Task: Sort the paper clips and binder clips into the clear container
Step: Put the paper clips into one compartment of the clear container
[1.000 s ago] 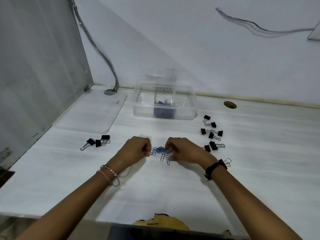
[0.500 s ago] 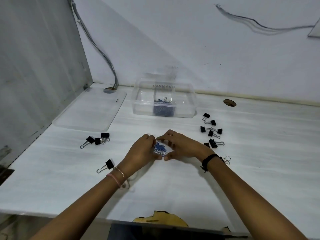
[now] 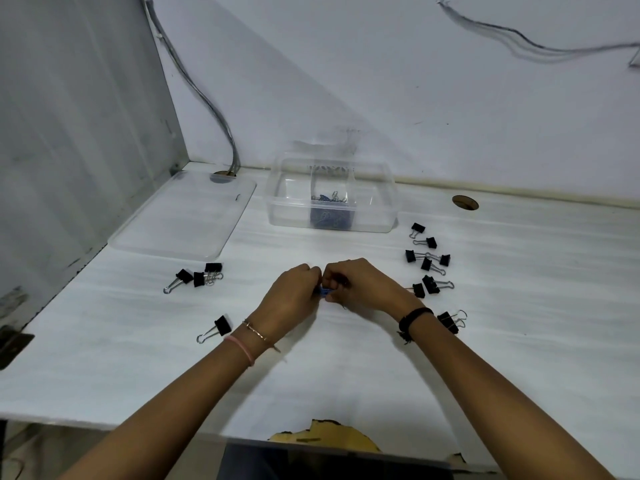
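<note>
Both hands, left hand [image 3: 292, 294] and right hand [image 3: 360, 284], grip narrow on small blue wire paper clips [image 3: 324, 291] low over white desk [image 3: 519, 306]. Risk: loose bunch spills before clear plastic container [image 3: 330, 225]; black binder clips [image 3: 427, 263] wait.

Left hand [image 3: 294, 296] and right hand [image 3: 360, 285] meet at centre of white surface [image 3: 346, 368], fingers closed together on small bunch of blue wire paper clips [image 3: 324, 292]. Black metal binder clips [image 3: 429, 268] scattered right; smaller group [image 3: 198, 277] left. Clear rectangular plastic container [image 3: 330, 194] behind, blue clips inside.
</note>
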